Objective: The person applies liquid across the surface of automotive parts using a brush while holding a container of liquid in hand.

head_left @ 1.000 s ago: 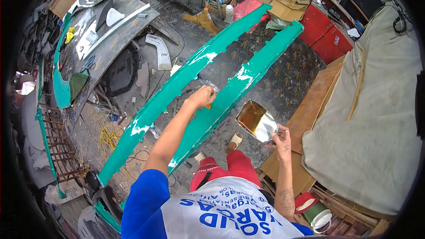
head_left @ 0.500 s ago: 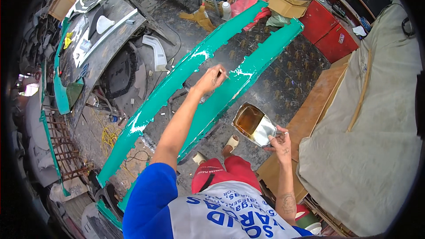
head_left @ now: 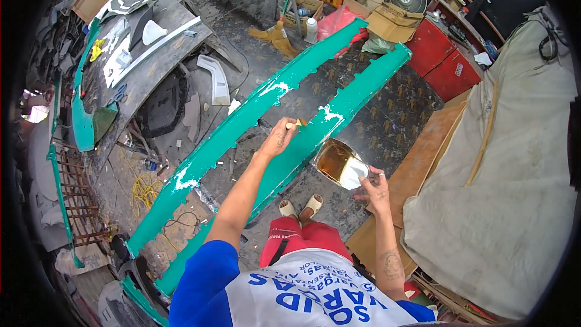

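Observation:
My left hand (head_left: 279,138) is closed round the pale handle of a small paintbrush (head_left: 293,125). Its bristles sit at the inner edge of the nearer long teal panel (head_left: 290,145); whether they touch it I cannot tell. White wet-looking patches show on that panel and on the farther teal panel (head_left: 236,122), which lies alongside. By its near side, my right hand (head_left: 376,191) grips an open, squarish metal container (head_left: 353,174) with amber-brown liquid inside.
A worktable (head_left: 145,69) with white parts stands at the left. Beyond the panels are a broom (head_left: 277,39), a cardboard box (head_left: 393,21) and a red cabinet (head_left: 445,63). Grey cloth (head_left: 484,218) covers something at the right. Yellow cord (head_left: 145,188) lies on the floor.
My left hand has drawn back toward me and left, and the brush bristles now show. The container has shifted slightly left and toward the near panel. The whole view has tilted a little.

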`<state>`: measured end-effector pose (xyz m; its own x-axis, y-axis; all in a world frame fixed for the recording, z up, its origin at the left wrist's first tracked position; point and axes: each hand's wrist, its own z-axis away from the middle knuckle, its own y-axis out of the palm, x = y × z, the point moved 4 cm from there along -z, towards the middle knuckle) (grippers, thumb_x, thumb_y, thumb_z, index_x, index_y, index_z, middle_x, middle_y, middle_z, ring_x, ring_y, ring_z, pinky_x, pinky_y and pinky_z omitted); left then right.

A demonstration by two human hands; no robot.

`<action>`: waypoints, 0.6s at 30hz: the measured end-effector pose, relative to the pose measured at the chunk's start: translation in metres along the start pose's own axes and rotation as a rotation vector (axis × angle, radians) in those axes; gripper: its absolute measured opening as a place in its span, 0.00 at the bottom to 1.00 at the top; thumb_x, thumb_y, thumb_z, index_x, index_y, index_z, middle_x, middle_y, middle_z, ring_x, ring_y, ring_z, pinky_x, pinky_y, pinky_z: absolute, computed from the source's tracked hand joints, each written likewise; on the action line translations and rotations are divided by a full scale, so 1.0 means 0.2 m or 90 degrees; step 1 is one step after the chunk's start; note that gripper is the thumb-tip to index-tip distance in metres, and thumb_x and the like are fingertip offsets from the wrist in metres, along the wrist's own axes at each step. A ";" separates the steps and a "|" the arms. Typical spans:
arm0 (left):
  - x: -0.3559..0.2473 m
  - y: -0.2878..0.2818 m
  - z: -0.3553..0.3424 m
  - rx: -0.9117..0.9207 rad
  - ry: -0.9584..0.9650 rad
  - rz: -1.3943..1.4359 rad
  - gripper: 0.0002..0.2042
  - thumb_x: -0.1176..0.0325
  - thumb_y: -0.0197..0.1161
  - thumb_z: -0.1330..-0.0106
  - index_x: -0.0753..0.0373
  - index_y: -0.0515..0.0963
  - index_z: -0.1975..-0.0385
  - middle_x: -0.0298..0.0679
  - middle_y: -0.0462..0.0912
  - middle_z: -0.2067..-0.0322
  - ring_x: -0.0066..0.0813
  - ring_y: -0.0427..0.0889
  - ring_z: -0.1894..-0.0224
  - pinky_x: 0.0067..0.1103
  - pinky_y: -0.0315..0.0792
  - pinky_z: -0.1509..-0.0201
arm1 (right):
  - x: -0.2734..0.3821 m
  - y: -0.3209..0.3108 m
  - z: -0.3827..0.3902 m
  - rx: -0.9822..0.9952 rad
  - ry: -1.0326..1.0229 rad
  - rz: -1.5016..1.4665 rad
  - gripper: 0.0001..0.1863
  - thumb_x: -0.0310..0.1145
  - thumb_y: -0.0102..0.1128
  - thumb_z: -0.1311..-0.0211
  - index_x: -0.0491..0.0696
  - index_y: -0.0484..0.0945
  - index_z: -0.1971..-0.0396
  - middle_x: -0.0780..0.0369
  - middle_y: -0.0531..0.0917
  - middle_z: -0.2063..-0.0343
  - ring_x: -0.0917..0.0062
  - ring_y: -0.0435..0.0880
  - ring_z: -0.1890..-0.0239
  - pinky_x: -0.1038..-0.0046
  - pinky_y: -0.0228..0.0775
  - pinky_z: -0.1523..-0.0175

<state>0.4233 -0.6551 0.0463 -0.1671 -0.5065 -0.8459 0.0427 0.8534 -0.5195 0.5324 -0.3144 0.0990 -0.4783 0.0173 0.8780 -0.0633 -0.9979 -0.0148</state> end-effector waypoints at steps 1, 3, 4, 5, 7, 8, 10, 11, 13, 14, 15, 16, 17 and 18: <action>0.01 0.02 0.00 0.002 -0.001 0.016 0.11 0.68 0.54 0.27 0.65 0.70 0.51 0.51 0.78 0.57 0.48 0.80 0.52 0.36 0.72 0.48 | 0.01 0.03 0.00 0.002 0.007 0.002 0.28 0.30 0.64 0.37 0.47 0.61 0.41 0.55 0.77 0.62 0.70 0.85 0.72 0.69 0.82 0.72; 0.03 0.02 0.03 0.020 0.004 0.010 0.11 0.66 0.54 0.27 0.65 0.70 0.51 0.51 0.79 0.57 0.46 0.81 0.54 0.35 0.73 0.50 | 0.04 0.06 0.02 -0.012 -0.003 0.012 0.28 0.32 0.65 0.37 0.46 0.61 0.42 0.56 0.78 0.64 0.70 0.85 0.72 0.69 0.82 0.73; 0.07 0.01 0.07 0.016 -0.012 0.014 0.09 0.68 0.53 0.27 0.64 0.70 0.52 0.51 0.78 0.56 0.48 0.80 0.53 0.35 0.73 0.49 | 0.04 0.07 0.02 -0.022 0.006 -0.005 0.28 0.32 0.67 0.40 0.48 0.62 0.43 0.57 0.77 0.63 0.72 0.84 0.73 0.70 0.80 0.74; 0.10 0.00 0.09 0.013 -0.028 0.017 0.08 0.70 0.52 0.27 0.64 0.70 0.53 0.50 0.78 0.56 0.50 0.79 0.52 0.36 0.72 0.48 | 0.04 0.08 0.02 -0.031 0.014 -0.022 0.29 0.33 0.70 0.43 0.49 0.64 0.45 0.58 0.75 0.62 0.73 0.84 0.73 0.71 0.78 0.75; 0.05 -0.02 0.11 0.003 -0.049 0.057 0.09 0.69 0.52 0.27 0.64 0.70 0.52 0.51 0.78 0.55 0.49 0.79 0.52 0.35 0.73 0.49 | 0.04 0.08 0.03 -0.040 -0.003 -0.022 0.29 0.34 0.70 0.43 0.49 0.64 0.46 0.58 0.75 0.62 0.74 0.83 0.75 0.72 0.78 0.75; 0.02 -0.02 0.10 0.003 -0.059 0.059 0.09 0.68 0.52 0.27 0.64 0.70 0.52 0.51 0.78 0.55 0.48 0.79 0.52 0.35 0.73 0.49 | 0.03 0.07 0.03 -0.054 -0.007 -0.008 0.29 0.34 0.70 0.43 0.48 0.64 0.46 0.58 0.76 0.62 0.74 0.83 0.75 0.72 0.79 0.75; -0.01 0.01 0.10 -0.027 -0.001 0.043 0.11 0.67 0.52 0.26 0.65 0.69 0.49 0.52 0.78 0.55 0.48 0.80 0.52 0.35 0.73 0.49 | 0.04 0.11 0.04 -0.054 -0.011 0.008 0.29 0.34 0.70 0.42 0.48 0.64 0.46 0.57 0.76 0.61 0.74 0.83 0.74 0.72 0.79 0.75; 0.03 0.03 0.12 -0.036 -0.005 0.041 0.11 0.67 0.52 0.26 0.65 0.69 0.49 0.52 0.78 0.55 0.48 0.80 0.52 0.35 0.73 0.49 | 0.04 0.14 0.05 -0.051 -0.017 0.003 0.29 0.35 0.70 0.42 0.48 0.64 0.46 0.57 0.76 0.62 0.74 0.83 0.74 0.71 0.80 0.75; 0.06 0.11 0.13 0.009 -0.031 0.094 0.12 0.66 0.52 0.26 0.65 0.69 0.49 0.53 0.78 0.55 0.48 0.80 0.52 0.35 0.73 0.49 | 0.06 0.13 0.05 -0.053 -0.027 0.002 0.29 0.36 0.69 0.41 0.47 0.64 0.45 0.57 0.77 0.62 0.75 0.83 0.74 0.71 0.80 0.74; 0.08 0.11 0.16 -0.010 -0.027 0.074 0.10 0.67 0.52 0.27 0.65 0.69 0.52 0.52 0.78 0.57 0.48 0.79 0.53 0.35 0.73 0.49 | 0.06 0.13 0.06 -0.057 -0.035 0.006 0.28 0.36 0.69 0.41 0.47 0.63 0.45 0.58 0.77 0.63 0.75 0.83 0.74 0.71 0.80 0.74; 0.10 0.11 0.20 -0.012 -0.028 0.076 0.10 0.67 0.52 0.27 0.65 0.69 0.52 0.52 0.78 0.57 0.48 0.79 0.53 0.35 0.73 0.49 | 0.05 0.12 0.07 -0.065 -0.040 0.009 0.28 0.36 0.69 0.40 0.47 0.63 0.45 0.58 0.78 0.63 0.75 0.83 0.74 0.71 0.80 0.74; 0.13 0.07 0.26 -0.019 -0.010 0.052 0.10 0.67 0.53 0.27 0.65 0.69 0.52 0.50 0.78 0.58 0.47 0.80 0.54 0.34 0.73 0.51 | 0.05 0.11 0.06 -0.058 -0.039 0.010 0.28 0.36 0.69 0.40 0.47 0.63 0.45 0.58 0.78 0.63 0.75 0.83 0.74 0.71 0.80 0.74; 0.16 0.02 0.31 -0.025 0.006 0.027 0.09 0.68 0.53 0.27 0.64 0.68 0.53 0.48 0.79 0.59 0.46 0.81 0.56 0.34 0.73 0.52 | 0.04 0.11 0.06 -0.055 -0.033 0.013 0.28 0.36 0.68 0.40 0.47 0.63 0.46 0.58 0.78 0.63 0.75 0.83 0.74 0.70 0.80 0.74; 0.18 -0.02 0.38 -0.014 0.015 0.011 0.08 0.69 0.53 0.27 0.64 0.67 0.55 0.48 0.79 0.60 0.46 0.81 0.57 0.34 0.73 0.54 | 0.03 0.10 0.06 -0.051 -0.024 0.016 0.28 0.36 0.68 0.40 0.48 0.63 0.46 0.58 0.78 0.63 0.75 0.83 0.74 0.70 0.80 0.74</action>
<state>0.4922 -0.6862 0.0091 -0.1893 -0.4893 -0.8513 0.0238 0.8645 -0.5021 0.5392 -0.3347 0.1109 -0.4476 -0.0116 0.8942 -0.1217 -0.9898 -0.0737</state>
